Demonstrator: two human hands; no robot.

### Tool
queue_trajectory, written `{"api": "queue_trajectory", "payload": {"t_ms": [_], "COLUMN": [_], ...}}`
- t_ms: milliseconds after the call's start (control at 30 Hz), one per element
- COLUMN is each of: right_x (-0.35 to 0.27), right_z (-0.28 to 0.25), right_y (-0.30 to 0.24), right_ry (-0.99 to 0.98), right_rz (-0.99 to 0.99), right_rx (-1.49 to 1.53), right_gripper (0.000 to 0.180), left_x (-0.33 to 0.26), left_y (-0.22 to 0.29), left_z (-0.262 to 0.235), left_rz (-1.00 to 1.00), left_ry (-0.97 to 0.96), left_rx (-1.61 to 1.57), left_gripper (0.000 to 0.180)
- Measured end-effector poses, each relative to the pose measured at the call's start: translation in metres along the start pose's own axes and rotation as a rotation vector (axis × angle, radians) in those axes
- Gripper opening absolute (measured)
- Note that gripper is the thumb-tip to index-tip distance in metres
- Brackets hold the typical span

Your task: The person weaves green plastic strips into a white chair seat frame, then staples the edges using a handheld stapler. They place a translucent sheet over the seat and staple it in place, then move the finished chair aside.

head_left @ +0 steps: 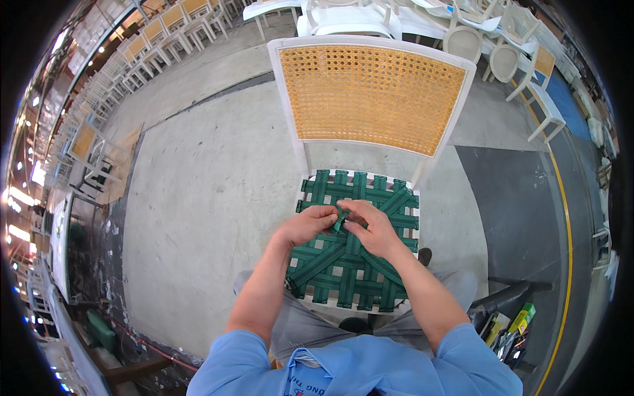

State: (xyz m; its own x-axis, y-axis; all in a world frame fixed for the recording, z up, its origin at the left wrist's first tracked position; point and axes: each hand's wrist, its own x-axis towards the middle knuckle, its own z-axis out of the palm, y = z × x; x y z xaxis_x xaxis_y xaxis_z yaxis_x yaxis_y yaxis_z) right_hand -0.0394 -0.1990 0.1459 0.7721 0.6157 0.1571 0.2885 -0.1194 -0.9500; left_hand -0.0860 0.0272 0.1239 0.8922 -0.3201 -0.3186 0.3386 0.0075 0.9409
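Note:
In front of me stands a white chair frame [294, 142] with a yellow cane backrest [370, 92]. Its seat is a lattice of dark green webbing straps [347, 284], with some strips running diagonally across the weave. Over the middle of the seat, my left hand [309, 223] pinches a short piece of green strap [340, 222]. My right hand [371, 231] meets it from the other side, its fingers closed on the same piece. The fingertips hide part of this piece, and I cannot tell whether it is a loose end or a fold.
White chairs with cane backs stand in rows [155, 36] along the far left. More white chair parts [350, 20] are piled behind the chair. At my lower right sits a container of tools and small boxes [508, 333]. A yellow line [569, 244] runs along the floor on the right.

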Motion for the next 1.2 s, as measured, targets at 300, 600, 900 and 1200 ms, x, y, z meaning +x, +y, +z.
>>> {"api": "queue_trajectory", "payload": {"t_ms": [300,600,900,1200], "right_x": [0.041,0.031,0.031,0.044], "right_z": [0.009,0.031,0.024,0.027], "right_y": [-0.045,-0.043,-0.047,-0.031], "right_ry": [-0.008,0.052,-0.045,-0.189], "right_rz": [-0.077,0.015,-0.294,-0.077], "right_rx": [-0.138,0.081,-0.28,-0.205], "right_gripper": [0.012,0.017,0.013,0.008], "left_x": [-0.04,-0.049,-0.058,-0.053], "left_y": [0.029,0.005,0.009,-0.022], "left_z": [0.017,0.046,0.042,0.048], "left_rz": [0.2,0.277,0.286,0.467], "left_ry": [0.339,0.627,0.617,0.873], "left_rx": [-0.08,-0.373,-0.317,0.189], "left_gripper": [0.017,0.011,0.008,0.014]}}
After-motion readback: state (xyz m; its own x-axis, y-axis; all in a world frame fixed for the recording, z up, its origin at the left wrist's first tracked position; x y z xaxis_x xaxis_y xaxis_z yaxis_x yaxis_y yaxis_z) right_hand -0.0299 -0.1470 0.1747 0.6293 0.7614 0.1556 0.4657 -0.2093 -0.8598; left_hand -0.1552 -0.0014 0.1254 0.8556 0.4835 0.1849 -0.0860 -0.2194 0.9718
